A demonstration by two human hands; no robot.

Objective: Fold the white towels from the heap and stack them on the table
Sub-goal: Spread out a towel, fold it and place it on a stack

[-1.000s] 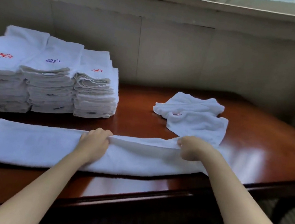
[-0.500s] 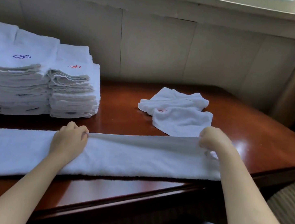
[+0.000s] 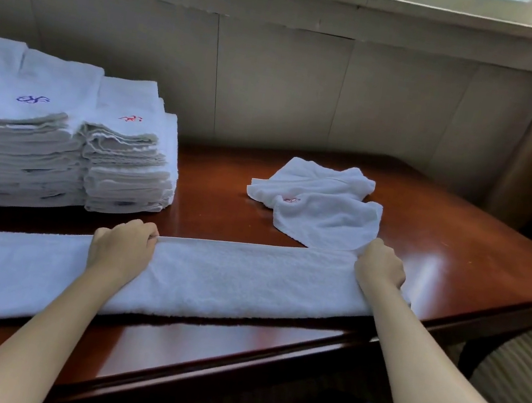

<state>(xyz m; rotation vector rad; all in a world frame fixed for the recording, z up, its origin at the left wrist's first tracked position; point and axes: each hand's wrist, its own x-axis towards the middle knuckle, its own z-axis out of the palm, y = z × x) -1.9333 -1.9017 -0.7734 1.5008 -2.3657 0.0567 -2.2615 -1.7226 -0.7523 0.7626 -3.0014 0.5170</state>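
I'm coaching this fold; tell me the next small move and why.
Probably carry the right hand with its end over toward the left hand: both hands pinch the far edge of the long towel, which lies flat as a narrow strip, ready to halve.

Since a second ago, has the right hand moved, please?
Yes. The right hand slid rightward along the long towel, from below the middle of the crumpled towel to its near right corner.

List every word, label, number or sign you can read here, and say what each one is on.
No readable words or numbers.
Blue embroidered mark on the top towel of a folded stack: an ornamental emblem, not legible as letters.
Red embroidered mark on the top towel of the neighbouring stack: too small to read.
Red mark on the loose towel on the table: partly hidden by a fold, unreadable.
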